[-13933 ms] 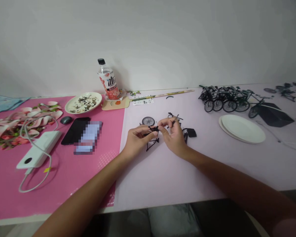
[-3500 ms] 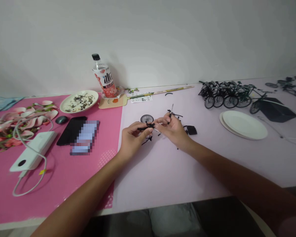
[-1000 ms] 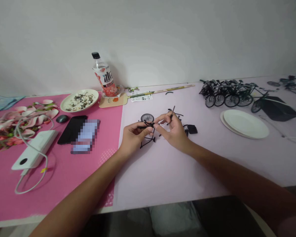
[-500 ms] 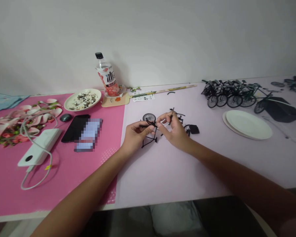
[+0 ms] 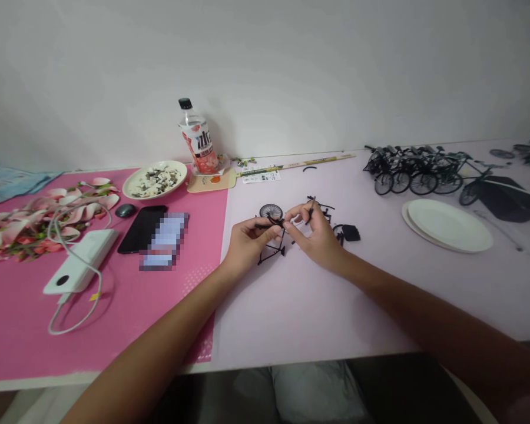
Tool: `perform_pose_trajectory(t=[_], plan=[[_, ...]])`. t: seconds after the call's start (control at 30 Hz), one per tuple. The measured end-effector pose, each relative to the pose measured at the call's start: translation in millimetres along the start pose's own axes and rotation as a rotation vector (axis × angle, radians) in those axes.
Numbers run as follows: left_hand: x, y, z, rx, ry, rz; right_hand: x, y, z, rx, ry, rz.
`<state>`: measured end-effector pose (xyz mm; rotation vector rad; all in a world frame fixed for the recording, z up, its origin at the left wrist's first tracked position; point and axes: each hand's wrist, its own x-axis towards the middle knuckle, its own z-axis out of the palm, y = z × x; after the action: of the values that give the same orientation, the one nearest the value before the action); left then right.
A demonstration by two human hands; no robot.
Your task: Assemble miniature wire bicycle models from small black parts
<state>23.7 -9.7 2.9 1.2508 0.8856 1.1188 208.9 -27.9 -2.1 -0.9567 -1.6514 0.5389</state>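
My left hand point(image 5: 247, 242) pinches a small black model bicycle frame point(image 5: 274, 250) just above the pale table. My right hand point(image 5: 318, 232) is closed on a thin dark tool point(image 5: 311, 209) whose tip sticks up past the fingers. Its fingertips meet the frame's top beside my left thumb. A small black spoked wheel point(image 5: 271, 211) lies just behind my left hand. More loose black parts point(image 5: 348, 233) lie to the right of my right hand.
Finished model bicycles point(image 5: 413, 171) stand at the back right near stacked white plates point(image 5: 448, 225) and a black box point(image 5: 507, 199). On the pink mat point(image 5: 115, 318) lie a phone point(image 5: 142, 228), a power bank point(image 5: 80, 260) with cable, a dish point(image 5: 154, 178) and flowers. A bottle point(image 5: 198, 140) stands by the wall.
Both hands stay together on the frame. The frame has been turned slightly in my left fingers. The view has shifted a little to the left.
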Motion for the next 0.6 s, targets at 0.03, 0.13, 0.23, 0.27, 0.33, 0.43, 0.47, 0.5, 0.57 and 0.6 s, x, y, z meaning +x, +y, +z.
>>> perform_pose_trajectory(t=[0.03, 0.13, 0.23, 0.27, 0.33, 0.43, 0.47, 0.5, 0.57, 0.6], plan=[[0.2, -0.1, 0.1, -0.003, -0.003, 0.0, 0.1, 0.7, 0.2, 0.0, 0.004, -0.013], [0.5, 0.4, 1.2, -0.013, -0.008, 0.007, 0.3, 3.1, 1.0, 0.007, 0.009, -0.036], [0.4, 1.4, 2.6, -0.02, -0.005, 0.015, 0.5, 4.4, 1.7, 0.035, 0.013, -0.007], [0.4, 1.6, 2.9, -0.023, -0.004, 0.016, 0.7, 4.4, 2.0, 0.055, 0.018, 0.008], [0.5, 2.1, 3.0, -0.03, -0.002, 0.015, 1.0, 4.4, 2.6, 0.106, 0.029, 0.043], [0.3, 3.7, 2.4, -0.038, -0.006, 0.015, 0.9, 4.6, 4.4, 0.19, 0.044, 0.092], [0.1, 4.7, 2.1, -0.039, -0.008, 0.017, 0.5, 4.6, 5.3, 0.214, 0.052, 0.104], [-0.3, 6.1, 1.9, -0.038, -0.009, 0.018, 0.1, 4.6, 6.2, 0.233, 0.062, 0.112], [-1.4, 9.3, 1.9, -0.034, -0.019, 0.013, -1.1, 3.9, 7.9, 0.252, 0.082, 0.116], [-2.1, 10.8, 2.2, -0.033, -0.026, 0.007, -1.7, 3.3, 8.5, 0.252, 0.091, 0.112]])
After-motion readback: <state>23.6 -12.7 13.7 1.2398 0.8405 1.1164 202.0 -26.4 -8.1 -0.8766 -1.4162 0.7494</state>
